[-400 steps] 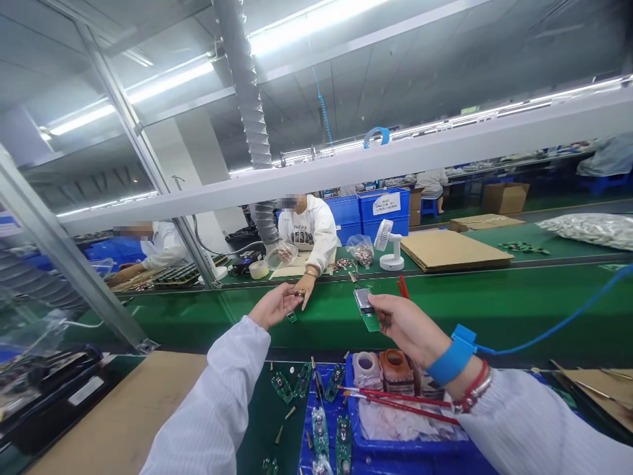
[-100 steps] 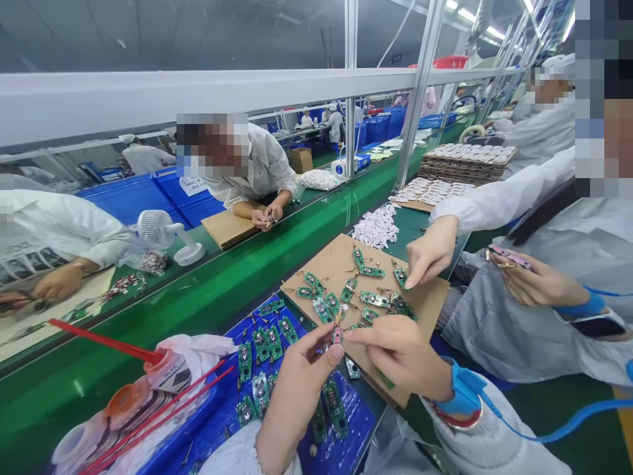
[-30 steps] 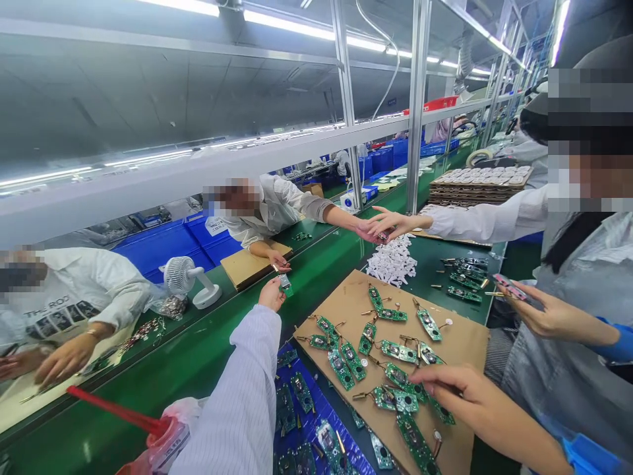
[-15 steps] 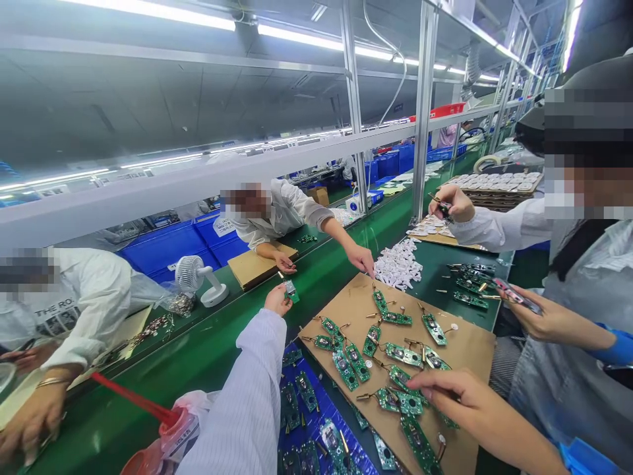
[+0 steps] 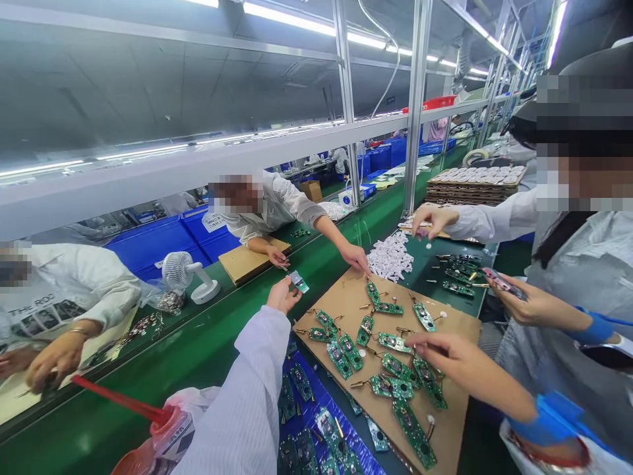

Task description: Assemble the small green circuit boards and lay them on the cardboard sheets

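Observation:
My left hand (image 5: 283, 295), in a white striped sleeve, reaches out over the green belt. Its fingers pinch a small green circuit board (image 5: 299, 282) with a greyish panel, close to the open hand of the person across. My right hand (image 5: 440, 349), with a blue wrist band, is over the brown cardboard sheet (image 5: 448, 310). Its fingertips are on the right end of a green circuit board (image 5: 394, 342); the grip is partly hidden. Around it lie several green boards (image 5: 413, 432) with wires, brass springs and white discs.
A co-worker's hand (image 5: 353, 257) touches the sheet's far corner. At right another person's hand (image 5: 509, 297) holds a pink and black device. A blue mat (image 5: 321, 389) carries more boards. White plastic parts (image 5: 391, 256) are heaped behind; a fan (image 5: 190, 276) stands across the belt.
My right hand has moved forward across the sheet to another board. My left hand stays extended, its board turned slightly. The right-hand co-worker's far hand has come lower, over the bench.

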Motion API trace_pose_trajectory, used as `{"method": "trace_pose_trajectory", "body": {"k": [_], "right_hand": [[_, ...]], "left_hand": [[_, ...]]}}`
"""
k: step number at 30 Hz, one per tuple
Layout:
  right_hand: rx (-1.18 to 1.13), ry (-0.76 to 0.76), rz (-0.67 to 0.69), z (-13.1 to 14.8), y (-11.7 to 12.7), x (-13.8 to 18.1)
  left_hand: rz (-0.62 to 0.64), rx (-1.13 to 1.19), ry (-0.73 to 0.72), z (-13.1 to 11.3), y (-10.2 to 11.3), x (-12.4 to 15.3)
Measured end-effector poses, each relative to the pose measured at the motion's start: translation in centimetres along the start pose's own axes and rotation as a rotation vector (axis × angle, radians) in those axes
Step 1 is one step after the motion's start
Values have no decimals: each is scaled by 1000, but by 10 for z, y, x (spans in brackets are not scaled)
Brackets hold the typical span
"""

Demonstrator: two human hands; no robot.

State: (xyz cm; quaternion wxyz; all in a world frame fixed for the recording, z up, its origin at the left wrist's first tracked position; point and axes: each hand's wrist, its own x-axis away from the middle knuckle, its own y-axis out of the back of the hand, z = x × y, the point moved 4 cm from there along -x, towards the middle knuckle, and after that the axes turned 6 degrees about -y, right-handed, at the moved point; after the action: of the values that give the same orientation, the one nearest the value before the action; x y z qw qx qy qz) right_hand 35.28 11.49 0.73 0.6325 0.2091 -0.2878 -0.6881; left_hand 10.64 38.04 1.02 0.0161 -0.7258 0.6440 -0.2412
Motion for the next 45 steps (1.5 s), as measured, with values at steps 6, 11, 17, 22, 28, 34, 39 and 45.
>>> {"method": "trace_pose_trajectory", "body": {"k": [6, 11, 17, 22, 28, 34, 39, 45], "right_hand": [[387, -157, -113, 2, 13, -98], [468, -196, -137, 4, -6, -160], [448, -183, -141, -4, -22, -180], [386, -210, -150, -13, -16, -181], [149, -148, -103, -12, -8, -172], [-276, 137, 98, 19, -7, -136], [-582, 277, 255, 47, -13, -90], [-1037, 270, 532, 67, -26, -47]], "left_hand": [[167, 30, 83, 24, -28, 35], [234, 21, 158, 50, -39, 57], [252, 5, 229, 74, -36, 68], [260, 10, 253, 81, -35, 71], [283, 46, 211, 73, -41, 76], [316, 84, -6, 48, -45, 94], [363, 69, -189, 16, -43, 134], [431, 5, -260, -4, -39, 179]]}}
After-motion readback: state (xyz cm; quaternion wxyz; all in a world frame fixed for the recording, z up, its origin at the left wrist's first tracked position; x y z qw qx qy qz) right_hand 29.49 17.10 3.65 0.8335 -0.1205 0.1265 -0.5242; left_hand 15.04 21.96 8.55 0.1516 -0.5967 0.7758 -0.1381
